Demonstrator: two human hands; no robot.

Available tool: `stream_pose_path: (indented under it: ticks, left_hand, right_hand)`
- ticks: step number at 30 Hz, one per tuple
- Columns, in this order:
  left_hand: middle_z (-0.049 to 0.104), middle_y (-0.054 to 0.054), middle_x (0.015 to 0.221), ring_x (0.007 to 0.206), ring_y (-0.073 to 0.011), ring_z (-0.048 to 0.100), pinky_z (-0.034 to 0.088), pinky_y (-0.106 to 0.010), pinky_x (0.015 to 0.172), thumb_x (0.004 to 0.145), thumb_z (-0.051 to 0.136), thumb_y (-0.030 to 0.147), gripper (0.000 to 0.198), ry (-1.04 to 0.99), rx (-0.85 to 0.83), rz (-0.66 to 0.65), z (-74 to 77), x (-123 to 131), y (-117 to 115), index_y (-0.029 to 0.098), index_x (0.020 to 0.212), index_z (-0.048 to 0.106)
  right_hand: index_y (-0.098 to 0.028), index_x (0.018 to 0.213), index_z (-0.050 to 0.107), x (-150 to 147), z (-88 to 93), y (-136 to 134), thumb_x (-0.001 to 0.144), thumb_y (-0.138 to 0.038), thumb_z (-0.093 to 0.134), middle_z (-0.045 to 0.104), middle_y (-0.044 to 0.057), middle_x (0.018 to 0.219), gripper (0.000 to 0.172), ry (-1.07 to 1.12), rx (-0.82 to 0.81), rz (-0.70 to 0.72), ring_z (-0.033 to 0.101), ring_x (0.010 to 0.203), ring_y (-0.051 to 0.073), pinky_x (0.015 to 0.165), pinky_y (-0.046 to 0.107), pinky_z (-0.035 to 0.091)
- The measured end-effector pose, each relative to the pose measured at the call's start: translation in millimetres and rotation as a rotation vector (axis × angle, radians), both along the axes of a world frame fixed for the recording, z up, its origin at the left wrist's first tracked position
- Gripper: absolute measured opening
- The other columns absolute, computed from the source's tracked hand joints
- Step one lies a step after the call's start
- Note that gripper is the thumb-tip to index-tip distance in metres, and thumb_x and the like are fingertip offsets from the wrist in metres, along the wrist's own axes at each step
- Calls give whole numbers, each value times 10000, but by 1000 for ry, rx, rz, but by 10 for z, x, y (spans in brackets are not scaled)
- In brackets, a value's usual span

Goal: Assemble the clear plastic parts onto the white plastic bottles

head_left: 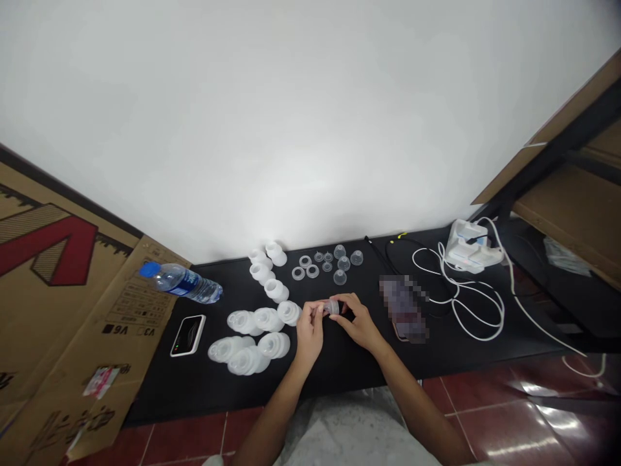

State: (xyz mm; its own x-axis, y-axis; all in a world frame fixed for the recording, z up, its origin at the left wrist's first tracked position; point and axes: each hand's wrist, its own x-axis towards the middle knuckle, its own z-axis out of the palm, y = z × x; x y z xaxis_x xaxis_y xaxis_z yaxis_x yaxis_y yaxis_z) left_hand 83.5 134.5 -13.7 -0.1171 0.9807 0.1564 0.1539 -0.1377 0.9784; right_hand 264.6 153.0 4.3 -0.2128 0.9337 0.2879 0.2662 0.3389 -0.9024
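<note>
My left hand [309, 329] and my right hand [358, 320] meet over the black table [204, 382], both with fingers pinched on a small clear plastic cap piece [331, 307] held between them. To the left of my hands lie several white translucent plastic bottle parts [257, 323], some upright and some on their sides. Beyond my hands sit several clear rings [305, 261] and small clear cups [343, 263] in a loose cluster.
A water bottle with a blue cap [180, 282] lies at the left beside a phone [187, 334]. Cardboard boxes [63, 291] flank the left. A white power strip [471, 249] with looping white cable [478, 310] sits at the right, near a blurred object [403, 307].
</note>
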Motion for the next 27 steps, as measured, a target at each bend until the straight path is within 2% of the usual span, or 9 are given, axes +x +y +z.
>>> stream_pose_path:
  ticks: [4, 10, 14, 16, 21, 24, 27]
  left_hand:
    - [793, -96, 1108, 1004, -250, 791, 646, -409, 909, 1110, 563, 515, 318, 20, 1, 2, 3, 10, 0, 225, 1096, 693]
    - [799, -115, 1213, 1138, -262, 774, 616, -429, 994, 1130, 540, 456, 268, 81, 44, -32, 42, 10, -28, 234, 1122, 691]
    - [814, -115, 1179, 1117, -273, 789, 627, -447, 994, 1129, 543, 458, 262, 58, 43, -15, 30, 13, -81, 236, 1107, 682]
    - [816, -120, 1183, 1085, -274, 799, 643, -458, 979, 1130, 538, 460, 267, 12, 30, 6, 19, 28, -94, 235, 1111, 680]
    - [795, -126, 1232, 1015, -254, 803, 668, -437, 917, 1125, 540, 493, 303, -65, -1, 33, 40, 65, -51, 225, 1138, 681]
    - [796, -108, 1169, 991, -240, 794, 650, -403, 919, 1117, 559, 499, 314, -15, -6, 15, 51, 54, -15, 226, 1157, 708]
    - [792, -98, 1124, 959, -234, 794, 645, -375, 878, 1109, 573, 508, 324, -13, -14, 16, 44, 39, 7, 227, 1179, 719]
  right_hand:
    - [-287, 1251, 706, -24, -5, -4, 963, -347, 796, 739, 75, 1142, 308, 12, 12, -60, 621, 852, 238, 821, 404, 569]
    - [-266, 1224, 703, -59, -66, -1, 955, -400, 800, 717, 64, 1099, 315, 52, -32, -119, 625, 815, 211, 793, 372, 573]
    - [-245, 1232, 682, -9, -153, 59, 954, -450, 798, 665, 18, 914, 364, 164, -87, -243, 627, 753, 197, 726, 339, 587]
    - [-241, 1244, 686, 38, -168, 87, 945, -451, 810, 653, 7, 882, 386, 206, -108, -258, 648, 764, 198, 735, 337, 605]
    - [-248, 1268, 732, 92, -133, 79, 924, -433, 844, 760, 69, 1069, 406, 213, -117, -177, 733, 860, 217, 808, 373, 658]
    - [-264, 1280, 750, 78, -130, 56, 905, -415, 869, 783, 98, 1237, 421, 228, -135, -83, 775, 947, 242, 884, 418, 679]
    - [-273, 1294, 751, 68, -144, 53, 911, -414, 867, 785, 99, 1270, 425, 229, -135, -55, 788, 992, 254, 925, 449, 688]
